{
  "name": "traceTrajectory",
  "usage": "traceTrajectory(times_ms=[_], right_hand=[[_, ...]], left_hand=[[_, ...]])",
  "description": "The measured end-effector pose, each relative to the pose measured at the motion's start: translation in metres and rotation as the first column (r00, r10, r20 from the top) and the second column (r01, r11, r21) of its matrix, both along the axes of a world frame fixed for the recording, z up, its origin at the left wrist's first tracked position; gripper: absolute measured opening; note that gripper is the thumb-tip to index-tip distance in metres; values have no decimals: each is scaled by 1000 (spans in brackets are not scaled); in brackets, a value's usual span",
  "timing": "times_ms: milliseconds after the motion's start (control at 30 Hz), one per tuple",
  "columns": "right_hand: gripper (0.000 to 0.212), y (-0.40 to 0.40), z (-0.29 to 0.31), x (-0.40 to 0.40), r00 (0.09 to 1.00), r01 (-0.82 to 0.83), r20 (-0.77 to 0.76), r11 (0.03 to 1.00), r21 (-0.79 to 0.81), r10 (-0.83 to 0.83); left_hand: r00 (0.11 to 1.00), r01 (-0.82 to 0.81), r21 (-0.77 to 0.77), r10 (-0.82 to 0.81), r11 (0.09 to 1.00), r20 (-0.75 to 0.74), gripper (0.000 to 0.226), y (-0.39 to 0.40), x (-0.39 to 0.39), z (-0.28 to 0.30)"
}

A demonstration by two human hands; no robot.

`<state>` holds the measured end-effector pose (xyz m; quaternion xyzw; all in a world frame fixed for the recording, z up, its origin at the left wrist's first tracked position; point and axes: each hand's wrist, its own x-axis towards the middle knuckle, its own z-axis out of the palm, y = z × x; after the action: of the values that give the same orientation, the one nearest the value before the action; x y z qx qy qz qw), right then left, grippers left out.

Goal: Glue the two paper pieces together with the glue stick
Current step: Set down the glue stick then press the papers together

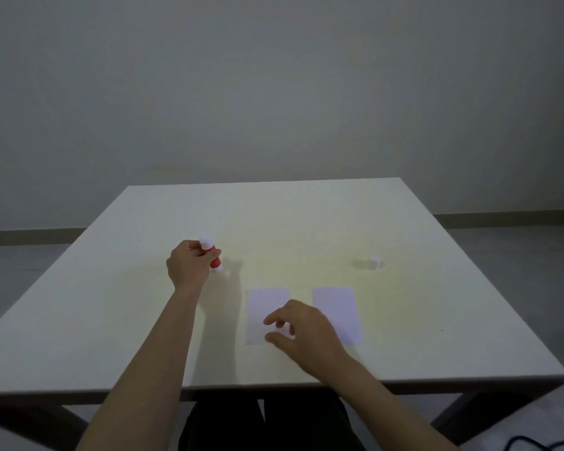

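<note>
Two white paper pieces lie side by side near the front of the table: the left paper piece (264, 312) and the right paper piece (337, 312). My left hand (189, 266) is closed around a red glue stick (213, 255) with white ends, held tilted left of the papers. My right hand (302, 333) hovers over the lower right part of the left paper with its fingers apart, holding nothing. The glue stick's white cap (374, 262) stands alone on the table to the right, beyond the papers.
The white table (111, 320) ends in a front edge just below my forearms. A grey wall stands behind it. A dark cable (534, 442) lies on the floor at the bottom right.
</note>
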<state>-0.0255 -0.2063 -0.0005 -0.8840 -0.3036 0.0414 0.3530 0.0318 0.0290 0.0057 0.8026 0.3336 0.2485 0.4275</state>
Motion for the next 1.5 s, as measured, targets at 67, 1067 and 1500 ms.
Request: traceTrajectory(times_ms=[67, 1067, 1500], right_hand=[[30, 16, -4, -8, 995, -51, 83, 994, -99, 59], [16, -6, 36, 19, 820, 570, -481, 506, 647, -309], [18, -70, 30, 23, 772, 595, -596, 584, 553, -222]], left_hand=[[1000, 11, 11, -11, 1000, 6, 24, 1, -1, -1], [949, 314, -577, -244, 754, 197, 29, -95, -58, 3], [900, 433, -615, -355, 659, 253, 13, -120, -48, 14]])
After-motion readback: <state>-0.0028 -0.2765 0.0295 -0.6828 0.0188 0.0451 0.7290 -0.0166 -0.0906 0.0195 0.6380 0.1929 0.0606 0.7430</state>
